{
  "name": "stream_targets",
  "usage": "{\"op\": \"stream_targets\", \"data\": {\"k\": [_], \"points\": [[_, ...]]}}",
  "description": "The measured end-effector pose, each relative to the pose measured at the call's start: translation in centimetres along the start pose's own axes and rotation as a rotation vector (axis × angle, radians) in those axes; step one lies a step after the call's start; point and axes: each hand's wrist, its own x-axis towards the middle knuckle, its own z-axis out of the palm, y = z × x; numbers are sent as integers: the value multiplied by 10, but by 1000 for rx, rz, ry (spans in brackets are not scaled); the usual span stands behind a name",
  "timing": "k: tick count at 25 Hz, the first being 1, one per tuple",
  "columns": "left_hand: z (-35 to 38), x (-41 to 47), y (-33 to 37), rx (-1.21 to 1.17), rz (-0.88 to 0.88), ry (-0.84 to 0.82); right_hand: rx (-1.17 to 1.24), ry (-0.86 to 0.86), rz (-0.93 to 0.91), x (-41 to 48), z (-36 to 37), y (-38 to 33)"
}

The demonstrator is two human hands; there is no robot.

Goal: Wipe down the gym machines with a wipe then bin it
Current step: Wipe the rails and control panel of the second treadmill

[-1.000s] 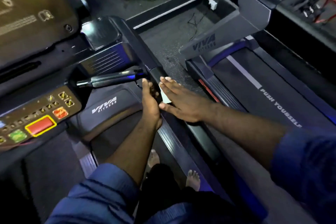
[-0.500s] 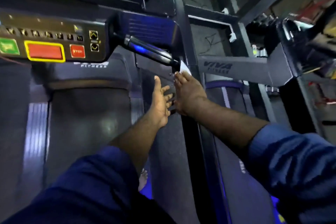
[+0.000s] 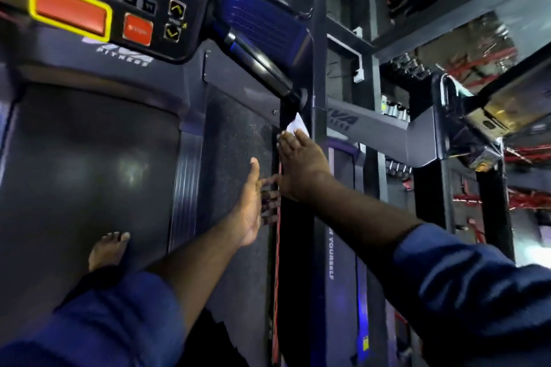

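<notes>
- Sleeves of dark blue cloth [image 3: 477, 292] cover both arms down to the forearms at the bottom of the view.
- One bare foot [image 3: 108, 249] stands on the dark grey treadmill belt [image 3: 89, 158], to the left of the arms.
- The left hand [image 3: 252, 205] is held wide and holds nothing, with the fingers straight and the thumb up. Its fingertips reach the edge of the black side rail [image 3: 295, 247]; whether they touch it is too blurred to tell.
- The right hand [image 3: 298, 164] lies flat on that rail just above the left, fingers straight and together.
- Under its fingers it presses the small white wipe [image 3: 295, 126] against the rail, and one corner of the wipe shows past the fingertips.
- Just above the wipe, a glossy black handlebar [image 3: 259, 65] meets the rail at a slant.
- Farther up and to the left sits the dark console [image 3: 190, 39], with a large red button edged in yellow [image 3: 70, 10] and a smaller red button [image 3: 137, 29] beside it.
- Beyond the rail, to the right, a grey arm of the neighbouring machine [image 3: 375, 125] carries partly hidden white lettering.
</notes>
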Motion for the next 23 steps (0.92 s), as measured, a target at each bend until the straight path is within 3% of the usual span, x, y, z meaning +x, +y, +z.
{"op": "stream_targets", "data": {"k": [4,8,10,15,20,23], "points": [[-11,-20,0,21,-7,-41,-44,-49,-225,-52,24,-28],[-16,-18,-17,29,8,-31,-27,49,-30,-26,5,8],[-12,-17,-34,14,25,-7,-94,30,31,-13,4,-6],[1,-33,-74,-37,57,24,-122,-42,-215,-86,42,-59],[4,-30,-107,-73,60,-24,-84,70,-27,-63,33,-30],[-5,-34,-132,-80,32,-11,-141,-3,-126,-80,47,-73]]}}
